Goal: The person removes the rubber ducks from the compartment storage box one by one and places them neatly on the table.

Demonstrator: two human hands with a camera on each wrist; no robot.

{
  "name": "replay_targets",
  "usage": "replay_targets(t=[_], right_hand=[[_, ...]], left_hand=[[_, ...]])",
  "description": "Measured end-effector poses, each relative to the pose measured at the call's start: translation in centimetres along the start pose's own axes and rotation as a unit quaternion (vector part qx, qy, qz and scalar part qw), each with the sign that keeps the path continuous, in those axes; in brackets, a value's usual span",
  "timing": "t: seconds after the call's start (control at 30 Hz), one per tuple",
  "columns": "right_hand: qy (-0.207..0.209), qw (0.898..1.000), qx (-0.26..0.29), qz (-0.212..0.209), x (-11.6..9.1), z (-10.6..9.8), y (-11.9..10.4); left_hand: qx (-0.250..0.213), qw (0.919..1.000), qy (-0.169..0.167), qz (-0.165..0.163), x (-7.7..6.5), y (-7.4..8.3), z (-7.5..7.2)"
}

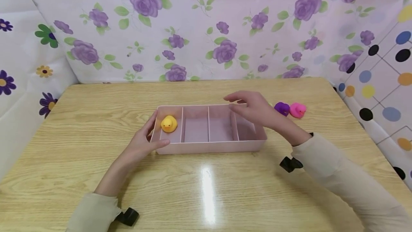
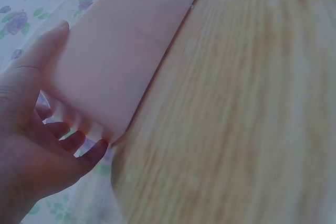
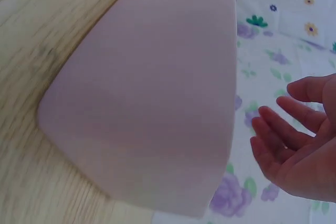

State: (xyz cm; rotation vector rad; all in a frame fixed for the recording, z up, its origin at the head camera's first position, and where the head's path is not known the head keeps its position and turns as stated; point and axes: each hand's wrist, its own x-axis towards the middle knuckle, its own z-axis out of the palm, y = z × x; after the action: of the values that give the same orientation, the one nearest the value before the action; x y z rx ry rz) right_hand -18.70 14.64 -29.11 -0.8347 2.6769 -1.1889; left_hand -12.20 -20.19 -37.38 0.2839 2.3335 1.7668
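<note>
A pale pink divided box (image 1: 209, 147) stands on the wooden table, its compartments in a row. In the leftmost compartment sits a yellow rubber duck (image 1: 168, 124); the other compartments hold nothing that shows. My left hand (image 1: 143, 139) grips the box's left end, thumb at the front rim and fingers round the side, as the left wrist view also shows. Over the right part of the box hovers my right hand (image 1: 252, 108), fingers loosely bent and holding nothing. In the right wrist view this hand (image 3: 302, 140) is apart from the box wall (image 3: 152, 87).
Beyond my right wrist, a purple duck (image 1: 281, 108) and a pink duck (image 1: 298, 110) sit side by side on the table (image 1: 96, 117). A yellow-green bit shows beside them, mostly hidden by the hand. Flowered cloth (image 1: 193, 28) hangs behind the table.
</note>
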Motion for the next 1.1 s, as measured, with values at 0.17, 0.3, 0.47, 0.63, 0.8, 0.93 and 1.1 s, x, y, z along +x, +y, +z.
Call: replay_targets(t=[0.17, 0.3, 0.47, 0.63, 0.8, 0.93, 1.1], right_hand=[[-0.028, 0.999, -0.007, -0.013, 1.0, 1.2, -1.5], [-0.035, 0.999, 0.005, -0.024, 1.7, 2.1, -2.3], [-0.031, 0.999, 0.005, -0.035, 2.8, 3.3, -3.0], [-0.044, 0.998, 0.0, -0.035, 4.0, 4.5, -3.8], [-0.079, 0.996, -0.031, -0.017, 4.8, 5.7, -4.6], [-0.094, 0.994, -0.052, -0.032, 5.2, 6.4, -5.3], [-0.086, 0.993, -0.058, -0.059, 5.8, 7.2, -5.7]], left_hand=[[0.003, 1.0, 0.002, 0.004, 0.0, 0.1, -0.1], [0.002, 1.0, 0.002, 0.005, 0.0, 0.1, -0.1], [0.001, 1.0, 0.002, 0.004, -0.1, 0.0, -0.1], [0.004, 1.0, 0.001, 0.001, -0.3, 0.1, -0.3], [0.002, 1.0, 0.001, -0.004, -0.2, 0.0, -0.2], [-0.004, 1.0, -0.001, -0.003, -0.1, -0.1, -0.2], [-0.006, 1.0, -0.004, -0.004, 0.0, -0.1, -0.1]])
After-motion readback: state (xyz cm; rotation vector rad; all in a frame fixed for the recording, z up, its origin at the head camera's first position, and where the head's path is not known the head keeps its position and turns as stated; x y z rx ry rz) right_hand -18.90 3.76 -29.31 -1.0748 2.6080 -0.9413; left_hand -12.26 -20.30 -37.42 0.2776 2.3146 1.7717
